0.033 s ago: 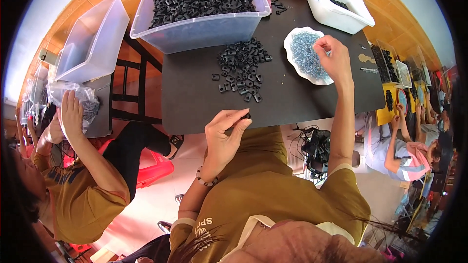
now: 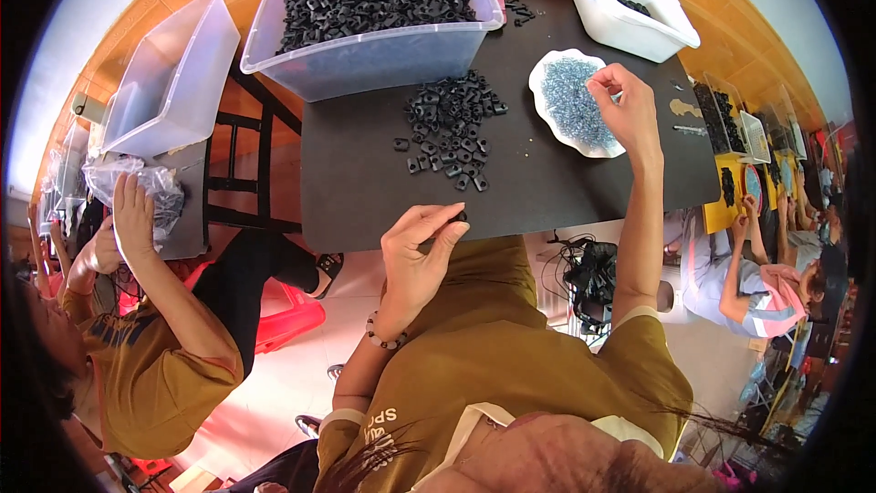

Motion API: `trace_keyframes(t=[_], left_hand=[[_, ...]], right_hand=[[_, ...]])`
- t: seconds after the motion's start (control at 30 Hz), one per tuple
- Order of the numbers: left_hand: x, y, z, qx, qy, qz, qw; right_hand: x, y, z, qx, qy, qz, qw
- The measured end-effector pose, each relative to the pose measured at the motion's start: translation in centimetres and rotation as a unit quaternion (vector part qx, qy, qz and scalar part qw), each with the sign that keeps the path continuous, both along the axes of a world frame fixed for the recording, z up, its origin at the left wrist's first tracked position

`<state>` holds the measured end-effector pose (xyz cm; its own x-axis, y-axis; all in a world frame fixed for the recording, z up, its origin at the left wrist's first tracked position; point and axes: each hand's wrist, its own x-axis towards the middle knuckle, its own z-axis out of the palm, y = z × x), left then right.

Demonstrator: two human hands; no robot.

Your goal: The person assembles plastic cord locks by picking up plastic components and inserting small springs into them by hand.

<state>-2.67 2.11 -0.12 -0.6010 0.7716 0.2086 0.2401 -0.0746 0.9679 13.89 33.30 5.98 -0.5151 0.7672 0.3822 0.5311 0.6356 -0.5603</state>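
Left grip (image 2: 418,254): hand at the desk's near edge, thumb and forefinger pinched together on one small item.

Black piece (image 2: 461,216): one, at the very tips of the left thumb and forefinger, mostly covered by them; beyond the palm.

Bracelet (image 2: 387,340): round beads, on the left wrist.

Right grip (image 2: 631,110): hand over the right side of the bowl, thumb and forefinger bent toward each other above the beads. Cannot tell whether the tips meet or pinch a bead.

Beads (image 2: 566,89): many, small, clear bluish; just under and beside the right fingertips, well apart from the left grip.

Bowl (image 2: 584,150): white, wavy rim, holding the beads.

Pile (image 2: 447,114): black parts, heaped at the back, scattered in front; beyond the left grip, left of the bowl.

Desk (image 2: 356,183): dark top, under pile and bowl.

Clear tub (image 2: 383,64): behind the pile, heaped with black parts.

White tub (image 2: 630,40): behind the bowl, dark parts inside.

Stool (image 2: 290,318): red, on the floor at left.

Co-worker's hand (image 2: 135,228): far left, raised beside a plastic bag (image 2: 164,192).
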Motion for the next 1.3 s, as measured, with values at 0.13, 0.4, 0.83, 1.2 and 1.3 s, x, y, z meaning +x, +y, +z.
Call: trace_keyframes(t=[0.13,0.4,0.83,1.2,1.3], left_hand=[[0.1,0.3,0.2,-0.01,-0.016,-0.006,1.0],[0.3,1.0,0.0,-0.011,-0.054,-0.036,0.998],[1.3,1.3,0.2,0.091,-0.265,-0.061,0.958],[1.1,-0.2,0.1,0.09,-0.248,-0.046,0.964],[1.1,-0.3,-0.8,0.106,-0.261,-0.051,0.958]], right_hand=[[0.6,0.3,-0.8,-0.027,0.026,0.02,0.999],[1.2,-0.2,-0.6,-0.106,0.098,0.013,0.989],[-3.1,-14.8,-1.0,-0.084,0.181,0.313,0.929],[-4.1,-16.2,-1.7,-0.022,0.17,0.337,0.926],[-4.1,-16.0,-1.5,0.07,0.13,0.378,0.914]])
